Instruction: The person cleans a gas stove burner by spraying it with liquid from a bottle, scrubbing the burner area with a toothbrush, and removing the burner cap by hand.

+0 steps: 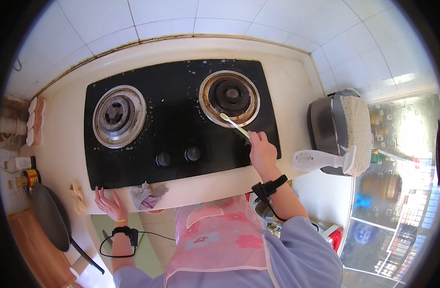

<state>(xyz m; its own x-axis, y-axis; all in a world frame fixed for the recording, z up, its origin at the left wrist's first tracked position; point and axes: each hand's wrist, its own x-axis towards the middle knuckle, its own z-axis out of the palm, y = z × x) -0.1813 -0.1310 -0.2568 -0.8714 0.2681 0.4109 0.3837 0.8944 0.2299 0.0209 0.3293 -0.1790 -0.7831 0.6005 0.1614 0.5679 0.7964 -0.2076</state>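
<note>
My right hand (263, 153) is closed round the green-and-white handle of a toothbrush (236, 126). Its head lies over the near rim of the right burner (229, 99), whose metal ring has brown stains. Whether the bristles touch the ring I cannot tell. With fingers spread, my left hand (111, 203) rests on the counter at the front left corner of the black gas stove (174, 120). White spots and drops dot the stove's glass top. A crumpled grey-purple cloth (148, 195) lies on the counter edge, to the right of my left hand.
The left burner (119, 116) and two knobs (192, 153) are on the stove. At the right, a white spray bottle (321, 160) lies before a grey appliance with a dotted cover (353, 129). A black frying pan (52, 217), small bottles (23, 164) and a beige cloth (77, 197) are at the left.
</note>
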